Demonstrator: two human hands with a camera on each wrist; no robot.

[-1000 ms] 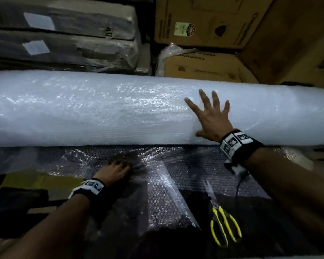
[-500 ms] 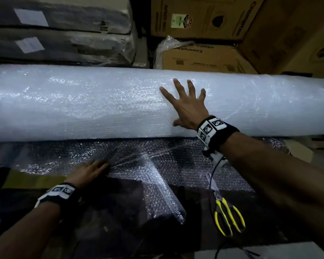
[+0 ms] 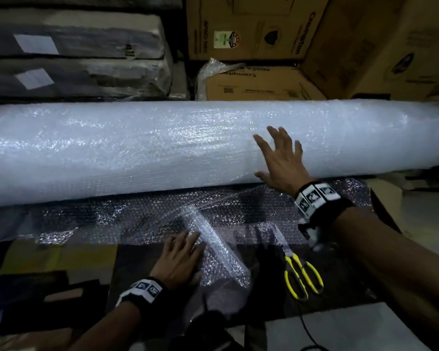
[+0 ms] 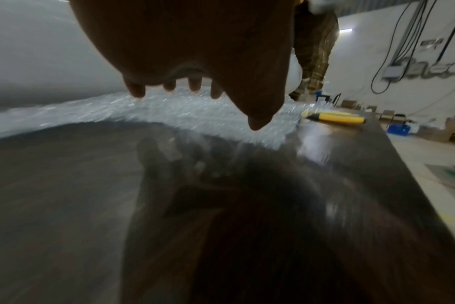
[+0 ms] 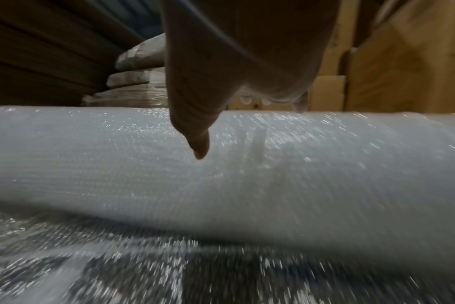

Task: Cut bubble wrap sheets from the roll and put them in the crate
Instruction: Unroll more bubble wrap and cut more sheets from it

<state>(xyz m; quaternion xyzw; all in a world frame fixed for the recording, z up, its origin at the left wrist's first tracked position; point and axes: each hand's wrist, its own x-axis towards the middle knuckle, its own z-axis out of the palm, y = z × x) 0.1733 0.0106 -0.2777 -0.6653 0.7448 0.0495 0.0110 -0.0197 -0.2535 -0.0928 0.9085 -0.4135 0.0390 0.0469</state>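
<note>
A long white bubble wrap roll (image 3: pixel 142 150) lies across the dark table (image 3: pixel 340 295), also filling the right wrist view (image 5: pixel 117 168). Its loose sheet (image 3: pixel 142 219) spreads toward me, with a creased fold (image 3: pixel 213 244). My right hand (image 3: pixel 280 158) lies flat on the roll's front, fingers spread and straight. My left hand (image 3: pixel 180 259) presses flat on the sheet beside the fold; in the left wrist view its fingertips (image 4: pixel 138 90) point at the sheet (image 4: pixel 169 111). Yellow-handled scissors (image 3: pixel 299 274) lie on the table right of the fold, seen again as a yellow handle (image 4: pixel 335 119).
Brown cardboard boxes (image 3: pixel 251 26) and grey wrapped bundles (image 3: pixel 74 41) are stacked right behind the roll. A yellow-green flat piece (image 3: pixel 58 257) shows under the sheet at left. A pale board (image 3: pixel 340 328) lies at the near edge. The table's right edge (image 4: pixel 403 156) drops to the floor.
My left hand slid right along the sheet to the creased fold. My right hand moved right along the roll and stays flat on it. The view shifted too.
</note>
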